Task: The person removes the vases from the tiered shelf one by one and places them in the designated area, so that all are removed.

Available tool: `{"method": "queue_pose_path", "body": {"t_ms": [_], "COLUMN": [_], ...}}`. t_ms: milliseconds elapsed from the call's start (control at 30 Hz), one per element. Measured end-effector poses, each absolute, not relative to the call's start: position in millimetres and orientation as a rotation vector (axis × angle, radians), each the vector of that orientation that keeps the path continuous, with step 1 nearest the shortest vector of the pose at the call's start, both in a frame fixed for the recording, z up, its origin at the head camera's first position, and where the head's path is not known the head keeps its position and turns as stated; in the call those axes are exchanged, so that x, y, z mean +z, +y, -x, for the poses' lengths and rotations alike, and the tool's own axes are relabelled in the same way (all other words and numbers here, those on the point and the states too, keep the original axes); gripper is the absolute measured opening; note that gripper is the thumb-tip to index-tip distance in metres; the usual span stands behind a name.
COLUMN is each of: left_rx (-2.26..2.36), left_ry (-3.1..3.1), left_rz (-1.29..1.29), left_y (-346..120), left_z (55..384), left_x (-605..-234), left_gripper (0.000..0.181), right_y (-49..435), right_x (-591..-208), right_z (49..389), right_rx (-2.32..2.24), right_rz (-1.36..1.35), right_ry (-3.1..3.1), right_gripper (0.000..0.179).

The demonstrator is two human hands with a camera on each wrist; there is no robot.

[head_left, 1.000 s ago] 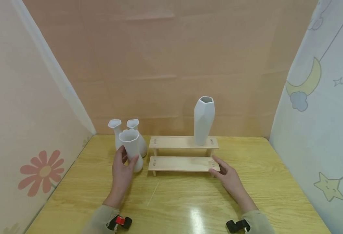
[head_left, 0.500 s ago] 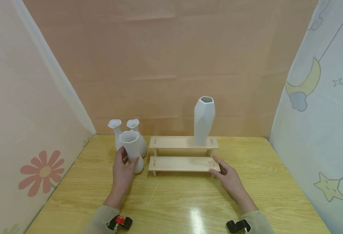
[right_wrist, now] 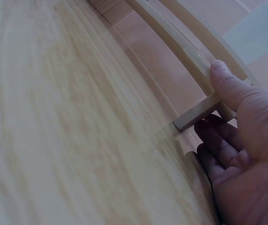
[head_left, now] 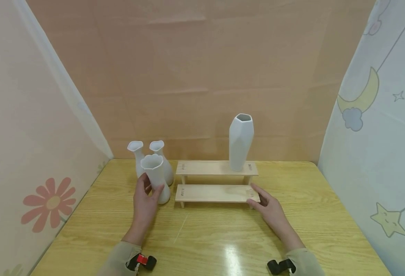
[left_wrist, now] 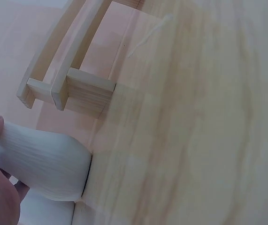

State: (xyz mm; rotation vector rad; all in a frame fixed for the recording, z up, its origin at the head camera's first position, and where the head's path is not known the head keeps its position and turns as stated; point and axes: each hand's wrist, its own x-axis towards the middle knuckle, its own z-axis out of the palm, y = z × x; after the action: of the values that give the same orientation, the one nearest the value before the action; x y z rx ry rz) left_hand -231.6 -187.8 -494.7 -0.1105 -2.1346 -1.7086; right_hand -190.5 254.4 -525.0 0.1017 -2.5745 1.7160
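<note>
A white vase with a scalloped rim (head_left: 157, 172) stands at the left, leaning slightly. My left hand (head_left: 145, 199) grips its side, thumb in front and fingers round the far left. In the left wrist view the vase's base (left_wrist: 63, 164) is right at the tabletop. Two narrow-necked white vases (head_left: 169, 168) stand close behind it, partly hidden. To the right is a two-step wooden stand (head_left: 216, 193). My right hand (head_left: 267, 203) holds the right end of its lower step, thumb at the front edge, fingers round the end. A faceted white vase (head_left: 240, 143) stands on the upper step.
A wood-grain table (head_left: 206, 237) carries everything, with a plain pinkish backdrop (head_left: 202, 76) behind it. Printed cloth panels border the left side, with a red flower (head_left: 52, 203), and the right side, with a moon and a star (head_left: 389, 220).
The scalloped vase has shifted very slightly down and nearer, my left hand moving with it. My right hand, the stand and the other vases have not moved.
</note>
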Motion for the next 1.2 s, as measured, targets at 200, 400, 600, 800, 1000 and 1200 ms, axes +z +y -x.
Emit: {"method": "queue_pose_path", "body": {"t_ms": [200, 400, 600, 800, 1000, 1200], "left_rx": [-1.691, -1.679, -1.679, -1.683, -1.674, -1.584], "left_ry": [-2.159, -2.163, -2.157, -2.120, -2.072, -2.022], "left_rz": [0.105, 0.102, 0.111, 0.140, 0.157, 0.164], "left_y": [-186.9, -186.9, -187.6, -190.3, -194.2, -199.1], "left_z": [231.9, 231.0, 232.5, 232.0, 228.6, 221.9], "left_x": [-495.5, -496.5, -496.7, -486.6, -467.9, -448.0], "left_gripper": [0.069, 0.070, 0.073, 0.082, 0.089, 0.095], "right_y": [255.4, 255.9, 256.5, 256.5, 256.4, 255.5], "right_x": [-526.0, -526.9, -528.1, -529.0, -527.9, -527.0], "right_z": [189.1, 187.8, 187.3, 189.0, 191.8, 193.0], "right_rx": [1.703, 1.709, 1.704, 1.678, 1.666, 1.686], "right_rz": [-0.092, -0.088, -0.093, -0.090, -0.104, -0.105], "right_ry": [-2.586, -2.590, -2.593, -2.595, -2.592, -2.587], "right_gripper": [0.077, 0.077, 0.077, 0.077, 0.077, 0.077]}}
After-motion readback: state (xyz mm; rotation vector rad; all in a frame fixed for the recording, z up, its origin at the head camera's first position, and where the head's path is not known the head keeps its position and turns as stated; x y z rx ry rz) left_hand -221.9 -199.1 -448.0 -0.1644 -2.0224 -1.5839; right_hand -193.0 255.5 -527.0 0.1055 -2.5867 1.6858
